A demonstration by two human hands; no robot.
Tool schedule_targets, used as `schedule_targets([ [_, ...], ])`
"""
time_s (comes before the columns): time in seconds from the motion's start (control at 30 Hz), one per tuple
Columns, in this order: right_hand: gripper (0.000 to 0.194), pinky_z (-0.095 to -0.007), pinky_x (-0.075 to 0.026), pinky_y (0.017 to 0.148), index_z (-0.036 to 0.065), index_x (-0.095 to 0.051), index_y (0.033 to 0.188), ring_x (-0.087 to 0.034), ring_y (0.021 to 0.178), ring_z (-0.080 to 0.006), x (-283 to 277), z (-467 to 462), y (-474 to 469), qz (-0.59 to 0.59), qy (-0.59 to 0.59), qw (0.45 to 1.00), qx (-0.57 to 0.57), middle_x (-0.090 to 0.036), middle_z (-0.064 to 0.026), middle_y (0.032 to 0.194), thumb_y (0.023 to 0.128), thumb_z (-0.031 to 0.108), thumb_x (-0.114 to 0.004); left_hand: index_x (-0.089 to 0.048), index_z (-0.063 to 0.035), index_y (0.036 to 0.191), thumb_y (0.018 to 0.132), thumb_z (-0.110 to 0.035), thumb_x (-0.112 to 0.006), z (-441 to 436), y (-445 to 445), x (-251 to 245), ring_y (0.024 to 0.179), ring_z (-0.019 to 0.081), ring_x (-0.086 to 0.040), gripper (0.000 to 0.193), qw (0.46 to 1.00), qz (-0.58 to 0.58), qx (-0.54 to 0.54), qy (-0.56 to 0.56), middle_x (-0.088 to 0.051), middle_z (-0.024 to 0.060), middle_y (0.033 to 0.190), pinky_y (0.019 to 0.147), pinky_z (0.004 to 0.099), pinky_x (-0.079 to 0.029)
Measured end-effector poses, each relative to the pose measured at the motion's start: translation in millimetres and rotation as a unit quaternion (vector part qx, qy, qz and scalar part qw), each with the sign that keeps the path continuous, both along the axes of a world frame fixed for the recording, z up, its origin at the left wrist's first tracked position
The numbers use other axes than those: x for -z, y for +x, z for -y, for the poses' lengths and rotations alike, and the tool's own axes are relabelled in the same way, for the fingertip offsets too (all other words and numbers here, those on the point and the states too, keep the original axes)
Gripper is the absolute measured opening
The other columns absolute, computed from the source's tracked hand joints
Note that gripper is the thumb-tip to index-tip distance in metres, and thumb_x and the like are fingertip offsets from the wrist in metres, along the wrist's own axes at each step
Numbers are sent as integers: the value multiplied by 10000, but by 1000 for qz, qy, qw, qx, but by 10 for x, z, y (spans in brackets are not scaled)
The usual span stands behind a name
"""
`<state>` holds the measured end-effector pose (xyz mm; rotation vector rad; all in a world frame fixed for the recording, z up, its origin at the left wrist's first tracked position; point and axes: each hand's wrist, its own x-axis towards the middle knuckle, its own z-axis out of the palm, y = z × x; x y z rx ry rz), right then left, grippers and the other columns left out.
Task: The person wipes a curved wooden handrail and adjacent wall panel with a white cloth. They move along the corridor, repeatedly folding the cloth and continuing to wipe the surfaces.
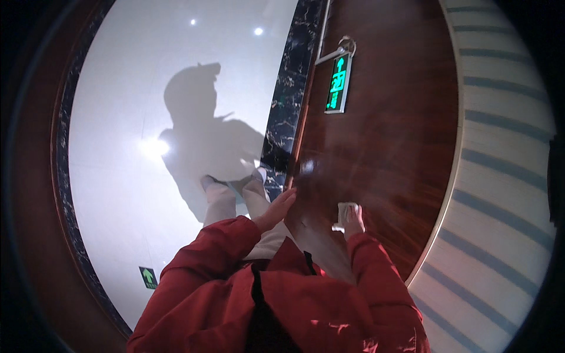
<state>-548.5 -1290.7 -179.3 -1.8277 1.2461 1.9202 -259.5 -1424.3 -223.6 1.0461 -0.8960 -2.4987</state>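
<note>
My right hand (pixel 354 220) presses a folded white cloth (pixel 345 213) against the dark red-brown wood-grain wall panel (pixel 384 145). My left hand (pixel 277 209) is at the lower edge of that panel, beside the dark marbled skirting (pixel 289 61), with nothing seen in it; its fingers lie close together and point away from me. Both arms are in red jacket sleeves. Below, my light trousers and shoes show on the glossy pale floor.
A lit green exit sign (pixel 338 84) in a metal frame juts from the panel ahead. Striped wallpaper (pixel 503 128) borders the panel on the right. A green arrow marker (pixel 148 277) lies on the floor at the lower left. My shadow falls across the floor.
</note>
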Motion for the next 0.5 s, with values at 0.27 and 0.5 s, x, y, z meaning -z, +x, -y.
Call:
schedule_targets([
  [0.27, 540, -484, -26, 1117, 80, -304, 1389, -139, 1369, -319, -765, 1137, -258, -52, -380, 922, 40, -171, -184, 1469, 879, 239, -384, -437, 5, 1280, 937, -341, -414, 357, -82, -474, 1145, 209, -473, 489, 990, 61, 48, -122, -523, 136, 1223, 980, 295, -335],
  [0.5, 472, -452, -32, 1122, 63, -373, 1347, -187, 1355, -310, -1525, 2302, -494, -53, -566, 820, 70, -200, -190, 1457, 896, 200, -353, -349, -44, 1355, 961, -334, -398, 997, -809, -1036, 1271, 199, -345, 492, 945, 3, 96, -313, -367, 112, 1376, 1052, 300, -263],
])
